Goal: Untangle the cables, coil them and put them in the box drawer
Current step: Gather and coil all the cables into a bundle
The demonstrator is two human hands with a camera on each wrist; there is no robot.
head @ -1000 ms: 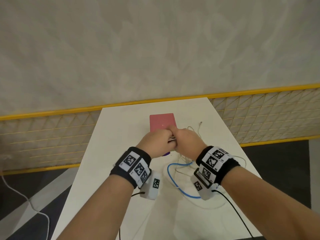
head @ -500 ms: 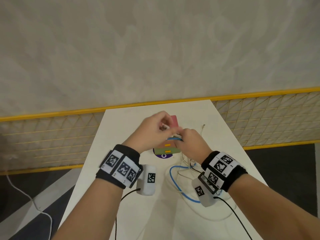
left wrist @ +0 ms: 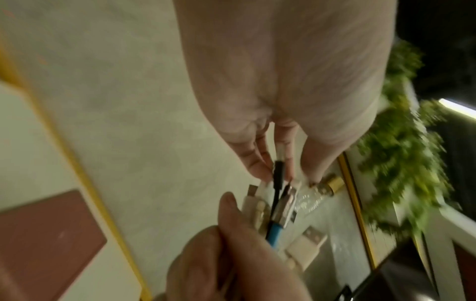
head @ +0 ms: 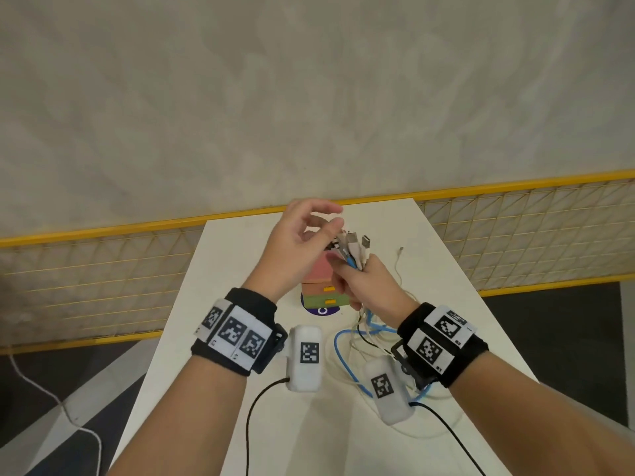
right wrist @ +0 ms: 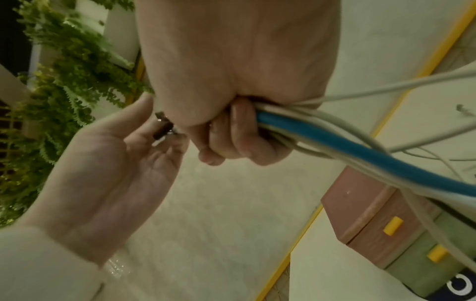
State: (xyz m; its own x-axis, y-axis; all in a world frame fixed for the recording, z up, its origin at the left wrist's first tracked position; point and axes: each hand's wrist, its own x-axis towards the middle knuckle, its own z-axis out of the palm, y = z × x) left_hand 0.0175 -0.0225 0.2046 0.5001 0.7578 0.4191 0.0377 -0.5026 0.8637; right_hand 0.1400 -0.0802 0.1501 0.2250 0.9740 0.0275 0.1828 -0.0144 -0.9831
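My right hand grips a bundle of cables just below their plugs, which stick up above the fist. The bundle holds a blue cable, white ones and a thin black one. My left hand is raised beside it and pinches the black plug at the top of the bundle between fingertips and thumb. The rest of the cables hang down in tangled loops onto the white table. The small box, with stacked red and green drawers and yellow handles, stands shut under the hands.
A loose white cable end lies on the table right of the box. A yellow-railed mesh fence runs behind and beside the narrow table. Black wrist-camera leads trail toward the near edge.
Both hands have lifted off the top of the box, and the box front now shows. The right hand raised the gathered plug ends, and the left hand rose to finger them.
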